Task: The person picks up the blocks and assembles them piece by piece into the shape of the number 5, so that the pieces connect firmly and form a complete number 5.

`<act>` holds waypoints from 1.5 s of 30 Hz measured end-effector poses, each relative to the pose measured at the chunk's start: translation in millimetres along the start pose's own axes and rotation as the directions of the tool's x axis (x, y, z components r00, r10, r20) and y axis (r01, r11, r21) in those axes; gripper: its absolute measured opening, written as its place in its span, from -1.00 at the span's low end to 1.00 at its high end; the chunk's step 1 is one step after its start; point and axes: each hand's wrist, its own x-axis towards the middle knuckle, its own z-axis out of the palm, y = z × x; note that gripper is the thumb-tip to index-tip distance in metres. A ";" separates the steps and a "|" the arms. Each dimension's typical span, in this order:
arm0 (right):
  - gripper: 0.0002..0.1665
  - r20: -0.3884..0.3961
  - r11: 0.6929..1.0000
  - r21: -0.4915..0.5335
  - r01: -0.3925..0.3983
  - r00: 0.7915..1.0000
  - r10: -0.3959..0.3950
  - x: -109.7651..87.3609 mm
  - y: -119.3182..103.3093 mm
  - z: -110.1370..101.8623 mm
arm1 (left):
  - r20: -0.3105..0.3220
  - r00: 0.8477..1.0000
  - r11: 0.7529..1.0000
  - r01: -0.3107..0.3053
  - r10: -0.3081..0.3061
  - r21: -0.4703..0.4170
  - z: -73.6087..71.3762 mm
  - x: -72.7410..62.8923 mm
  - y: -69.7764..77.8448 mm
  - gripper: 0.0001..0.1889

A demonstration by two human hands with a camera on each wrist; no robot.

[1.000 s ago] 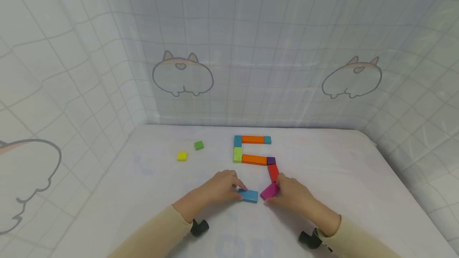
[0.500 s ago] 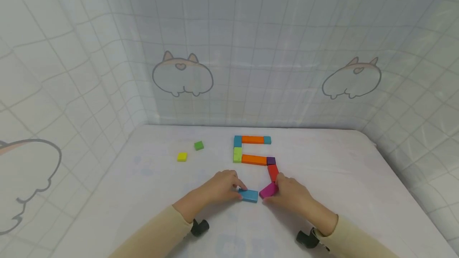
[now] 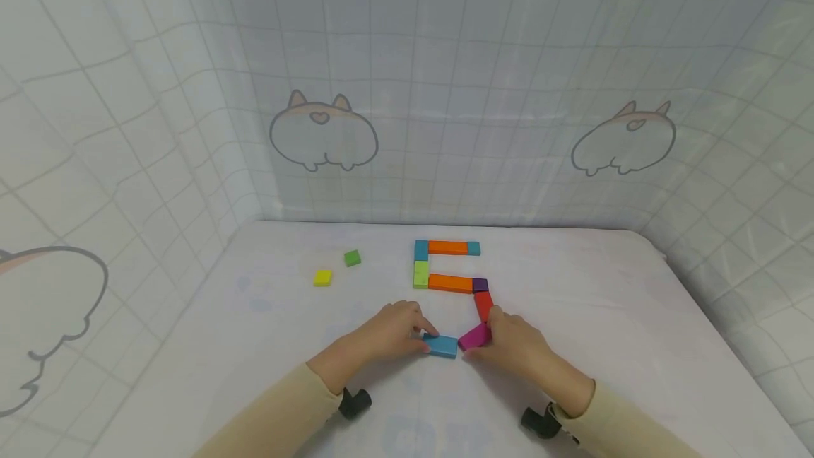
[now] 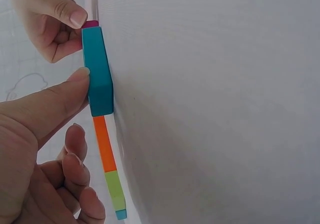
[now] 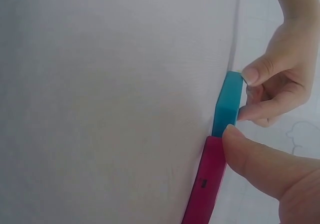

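Note:
My left hand (image 3: 393, 331) pinches the left end of a blue rectangular block (image 3: 443, 346) lying on the white table. The right hand (image 3: 518, 345) holds a magenta block (image 3: 474, 336) between thumb and fingers, set at a slant with its left end right at the blue block's right end. Above the magenta block a red block (image 3: 483, 306) leads up to a small purple block (image 3: 480, 285). In the left wrist view the thumb presses the near side of the blue block (image 4: 98, 73). In the right wrist view the thumb lies against the magenta block (image 5: 206, 179).
Beyond the hands, an orange block (image 3: 450, 283), a lime green block (image 3: 421, 275), a blue block (image 3: 422, 251), another orange block (image 3: 448, 248) and a small blue block (image 3: 473, 249) form a joined outline. Loose yellow (image 3: 323, 278) and green (image 3: 352, 258) blocks lie to the left.
My right hand has shifted slightly left with the magenta block, narrowing the gap to the blue block. The left hand and the blue block stay nearly still.

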 end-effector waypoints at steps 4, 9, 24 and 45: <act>-0.24 -0.001 1.000 0.001 0.008 1.000 -0.008 -1.2 -0.3 -1.5 | -0.003 1.000 1.000 -0.005 0.005 0.011 0.3 0.8 0.2 -0.73; -0.22 -0.002 1.000 0.009 0.015 1.000 -0.015 -2.5 -0.2 -2.9 | -0.003 1.000 1.000 -0.008 0.008 0.020 0.7 1.9 -0.1 -0.72; -0.21 -0.001 1.000 0.016 -0.002 1.000 0.002 0.3 0.1 -2.4 | -0.004 1.000 1.000 0.000 0.000 0.005 -0.4 1.5 0.6 -0.72; -0.15 -0.014 1.000 0.024 0.002 1.000 -0.002 1.1 1.8 -7.8 | -0.009 1.000 1.000 0.011 -0.011 0.009 -1.1 -0.8 1.4 -0.71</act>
